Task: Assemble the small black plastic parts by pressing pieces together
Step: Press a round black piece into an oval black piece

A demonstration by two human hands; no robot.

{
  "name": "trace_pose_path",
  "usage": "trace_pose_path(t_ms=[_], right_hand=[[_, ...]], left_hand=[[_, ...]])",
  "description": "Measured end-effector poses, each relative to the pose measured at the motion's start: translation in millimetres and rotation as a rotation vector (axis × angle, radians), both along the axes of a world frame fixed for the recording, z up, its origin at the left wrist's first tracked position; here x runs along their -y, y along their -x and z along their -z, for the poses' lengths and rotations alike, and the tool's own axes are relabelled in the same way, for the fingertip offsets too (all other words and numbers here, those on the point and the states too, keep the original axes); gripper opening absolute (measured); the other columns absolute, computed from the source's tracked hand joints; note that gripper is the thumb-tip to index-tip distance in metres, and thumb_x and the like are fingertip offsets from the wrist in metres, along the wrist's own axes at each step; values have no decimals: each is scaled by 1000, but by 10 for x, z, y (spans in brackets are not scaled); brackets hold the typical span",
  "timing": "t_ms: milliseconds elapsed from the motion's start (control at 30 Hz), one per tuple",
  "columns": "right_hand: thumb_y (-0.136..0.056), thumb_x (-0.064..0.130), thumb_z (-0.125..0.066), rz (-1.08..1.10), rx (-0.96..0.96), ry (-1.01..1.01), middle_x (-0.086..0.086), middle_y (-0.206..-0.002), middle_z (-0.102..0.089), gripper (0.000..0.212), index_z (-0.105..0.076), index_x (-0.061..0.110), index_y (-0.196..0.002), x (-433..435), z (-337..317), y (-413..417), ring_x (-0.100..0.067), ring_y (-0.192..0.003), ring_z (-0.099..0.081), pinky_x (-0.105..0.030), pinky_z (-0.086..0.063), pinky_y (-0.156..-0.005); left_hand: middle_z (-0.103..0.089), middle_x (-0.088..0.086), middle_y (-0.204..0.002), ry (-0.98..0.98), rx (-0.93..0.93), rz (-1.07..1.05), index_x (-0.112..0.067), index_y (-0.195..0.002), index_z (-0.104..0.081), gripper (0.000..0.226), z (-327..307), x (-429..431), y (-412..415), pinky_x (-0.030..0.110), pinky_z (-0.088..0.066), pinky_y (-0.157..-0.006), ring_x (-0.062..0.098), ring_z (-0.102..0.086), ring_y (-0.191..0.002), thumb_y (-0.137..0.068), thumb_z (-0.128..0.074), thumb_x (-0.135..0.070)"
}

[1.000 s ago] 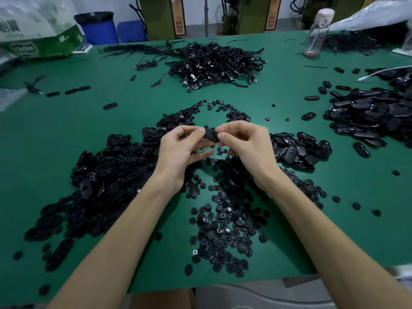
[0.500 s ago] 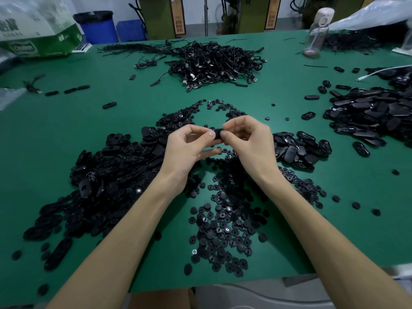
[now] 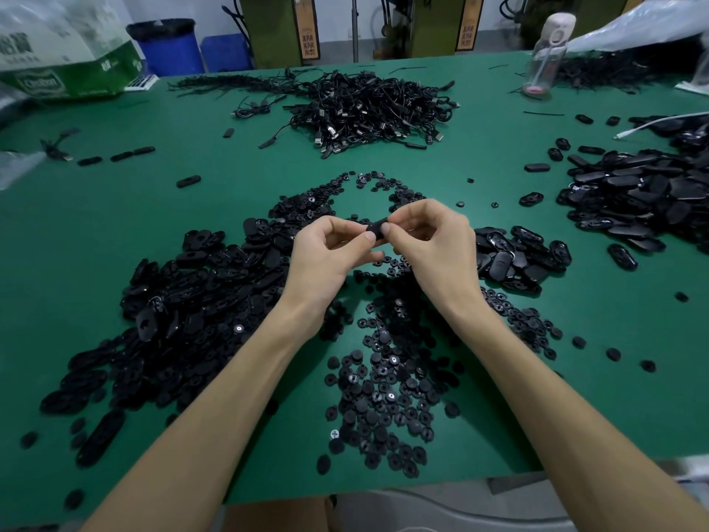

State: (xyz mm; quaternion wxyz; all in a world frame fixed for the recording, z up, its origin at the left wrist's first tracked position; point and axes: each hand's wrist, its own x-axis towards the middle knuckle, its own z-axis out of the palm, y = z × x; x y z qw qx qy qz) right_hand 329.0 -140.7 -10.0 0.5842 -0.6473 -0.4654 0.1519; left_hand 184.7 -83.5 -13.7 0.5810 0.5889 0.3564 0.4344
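left hand (image 3: 326, 255) + right hand (image 3: 433, 243): fingers pinching black part (image 3: 376, 229) | risk: skewed press, halves misseat, drop onto button pile (image 3: 383, 397) at 6 o'clock

Hands meet over the middle of the green flat-topped table (image 3: 115, 232), with heaps all round.
The left hand (image 3: 322, 259) and right hand (image 3: 437, 243) pinch the small black plastic part (image 3: 376, 228) between them above the table's centre. Left of the left hand lies the broad heap of black oval plastic shells (image 3: 184, 301). Before the hands, toward the near edge, lies the spread of black round plastic discs (image 3: 383, 397). Just right of the right hand is a smaller pile of black oval plastic covers (image 3: 514, 259). Behind the hands sits the tangled heap of black cables (image 3: 368, 105). At the far right lies another pile of black oval pieces (image 3: 644, 193), with the clear plastic bottle (image 3: 546, 51) behind it. The green-and-white plastic bag (image 3: 69, 71) rests on the far left corner, and the blue round bin (image 3: 169, 48) stands behind the table.
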Motion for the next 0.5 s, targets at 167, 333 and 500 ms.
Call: trace_pose_path(t_ms=[167,333,500], right_hand=[[-91,16,-77,3,12,10,9,-78,-72,2,-75,17,-92,7,-9,22,3,-67,-62,-11,-47,-64],[-91,19,-75,13,64,17,5,-87,-71,1,-76,20,-92,29,-7,47,-3,-76,-63,-12,-46,-70],[-91,20,-76,-85,64,-3,-3,-99,-66,5,-78,22,-95,43,-32,52,-9,-82,-61,-12,-46,-76]], left_hand=[[-77,4,-87,54,55,14,3,-104,-65,16,4,1,-2,46,-59,-97,29,-78,-93,-93,-74,-4],[-75,17,-100,77,106,15,6,-110,-63,23,13,10,-12,44,-60,-95,31,-77,-96,-92,-75,-3],[-75,20,-112,130,191,93,6,-118,-67,24,0,-13,14,33,-59,-95,32,-74,-108,-95,-71,-2]])
